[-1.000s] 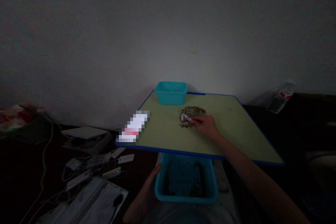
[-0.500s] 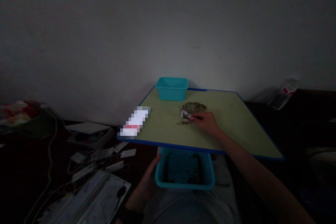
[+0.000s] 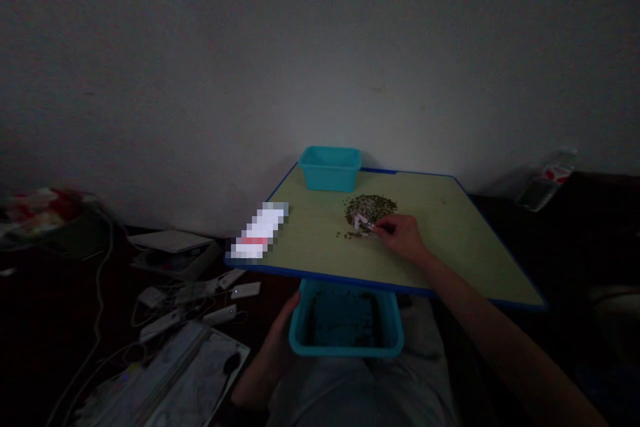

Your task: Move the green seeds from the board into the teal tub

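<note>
my right hand (image 3: 401,237) pinches a pale strip (image 3: 363,221) at grains (image 3: 373,203) on the board (image 3: 450,240) before a dim wall (image 3: 320,67); my left hand (image 3: 279,341) touches the lower tub (image 3: 345,351), grip unclear.

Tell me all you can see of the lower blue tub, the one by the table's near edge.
The lower tub is turquoise-blue, apparently plastic, roughly rectangular with rounded corners and a thick rim. It is open-topped, with dark bits inside, mostly along the sides; shadow blurs them. It sits roughly upright over the lap, its far rim hidden by the table. The left hand holds its left side. Its underside is out of view.
</note>
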`<state>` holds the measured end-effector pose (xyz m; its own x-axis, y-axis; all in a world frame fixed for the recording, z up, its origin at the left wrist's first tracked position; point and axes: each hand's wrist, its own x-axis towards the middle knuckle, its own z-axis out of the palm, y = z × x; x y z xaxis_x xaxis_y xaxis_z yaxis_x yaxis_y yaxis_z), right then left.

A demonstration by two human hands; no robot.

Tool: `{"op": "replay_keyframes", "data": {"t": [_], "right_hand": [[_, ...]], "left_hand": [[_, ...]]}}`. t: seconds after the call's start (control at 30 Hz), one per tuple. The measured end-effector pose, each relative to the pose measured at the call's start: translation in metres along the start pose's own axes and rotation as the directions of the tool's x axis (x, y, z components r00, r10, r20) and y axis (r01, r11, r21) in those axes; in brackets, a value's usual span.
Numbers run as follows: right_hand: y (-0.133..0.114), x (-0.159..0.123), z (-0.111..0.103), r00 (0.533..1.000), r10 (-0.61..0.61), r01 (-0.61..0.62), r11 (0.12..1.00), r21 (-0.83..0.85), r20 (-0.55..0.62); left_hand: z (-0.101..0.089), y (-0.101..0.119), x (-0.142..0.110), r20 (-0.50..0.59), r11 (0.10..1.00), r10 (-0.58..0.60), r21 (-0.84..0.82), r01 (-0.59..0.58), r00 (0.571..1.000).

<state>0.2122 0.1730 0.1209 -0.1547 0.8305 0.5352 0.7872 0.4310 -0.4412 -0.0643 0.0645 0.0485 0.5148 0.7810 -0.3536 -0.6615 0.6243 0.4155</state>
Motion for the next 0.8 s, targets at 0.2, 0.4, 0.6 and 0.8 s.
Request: {"op": "replay_keyframes", "data": {"t": [0.2,0.4,0.6,0.8], "right_hand": [[0.008,0.001,0.002,0.995,0.086,-0.088,0.996,-0.035,-0.052],[0.010,0.002,0.004,0.993,0.094,-0.097,0.994,-0.048,-0.068],[0.007,0.002,0.007,0.994,0.087,-0.089,0.996,-0.030,-0.068],[0.000,0.002,0.005,1.000,0.023,-0.023,1.000,-0.014,-0.004]], "left_hand": [[0.002,-0.001,0.000,-0.011,1.000,0.002,-0.003,-0.002,1.000],[0.000,-0.003,0.001,-0.002,1.000,-0.003,-0.016,0.003,1.000],[-0.002,-0.003,0.002,0.029,1.000,0.005,-0.020,-0.004,1.000],[-0.005,-0.002,0.004,0.037,1.000,0.006,-0.024,-0.005,0.999]]}}
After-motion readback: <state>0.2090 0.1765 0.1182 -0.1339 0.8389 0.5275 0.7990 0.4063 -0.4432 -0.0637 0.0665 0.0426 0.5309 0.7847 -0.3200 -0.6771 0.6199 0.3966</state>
